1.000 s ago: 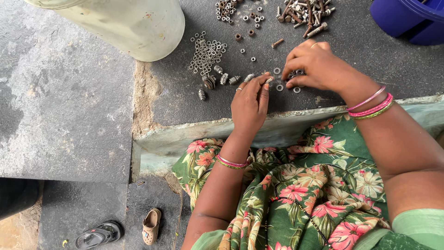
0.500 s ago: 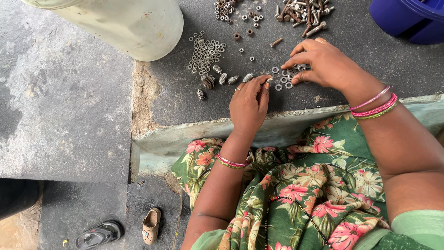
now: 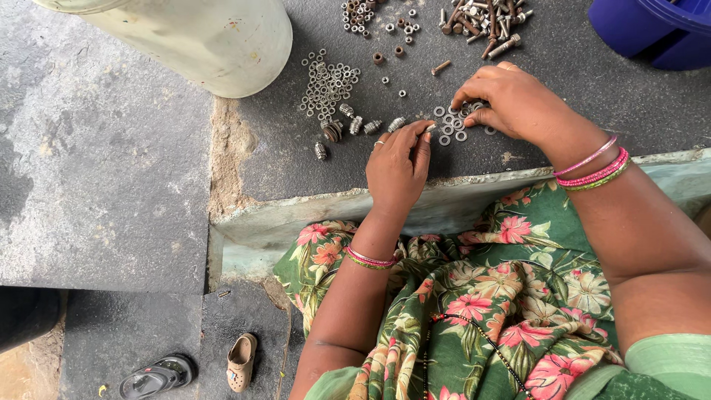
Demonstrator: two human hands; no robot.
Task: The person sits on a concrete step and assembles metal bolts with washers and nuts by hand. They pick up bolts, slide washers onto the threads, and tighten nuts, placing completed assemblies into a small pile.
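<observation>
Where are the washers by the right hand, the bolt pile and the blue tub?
washers [image 3: 449,127], head view, middle of the cluster
bolt pile [image 3: 485,18], head view, centre of heap
blue tub [image 3: 652,30], head view, side wall

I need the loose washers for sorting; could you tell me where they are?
In the head view, the small cluster of washers lies on the dark slab, under the right hand fingertips, just right of the left hand.

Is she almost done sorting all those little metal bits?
Partly. Flat silver washers already lie in their own pile. Her right hand is picking through small metal rings; her left hand pinches one piece. Mixed rusty bolts remain unsorted.
</observation>
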